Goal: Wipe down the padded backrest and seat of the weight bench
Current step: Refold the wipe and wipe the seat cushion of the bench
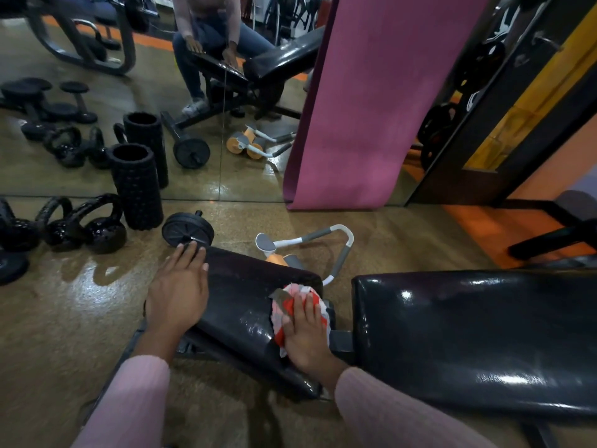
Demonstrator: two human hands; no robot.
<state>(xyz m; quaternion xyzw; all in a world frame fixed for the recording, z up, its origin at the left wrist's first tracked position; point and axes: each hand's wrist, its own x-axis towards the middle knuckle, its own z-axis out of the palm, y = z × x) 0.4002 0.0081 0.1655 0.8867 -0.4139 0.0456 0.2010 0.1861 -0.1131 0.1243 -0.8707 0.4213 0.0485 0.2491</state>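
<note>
**Gym floor and surroundings: condition as observed**

Floor point(80, 318): brown speckled finish, glossy, with overhead light glare. An orange strip point(504, 227) runs along the right side. Wall mirror point(193, 92) meets the floor at a dark base line. A purple mat point(371, 98) hangs against it. Before the mirror: black kettlebells point(103, 227), an upright textured foam roller point(137, 185), a black wheel point(187, 228), a grey-and-orange ab roller point(307, 240). Right: dark frame point(504, 101) with what appear to be weight plates, partly blurred.

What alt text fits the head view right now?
The right hand presses a red and white cloth onto the black seat pad of a weight bench, while the left hand rests flat on the pad's far edge.
</note>
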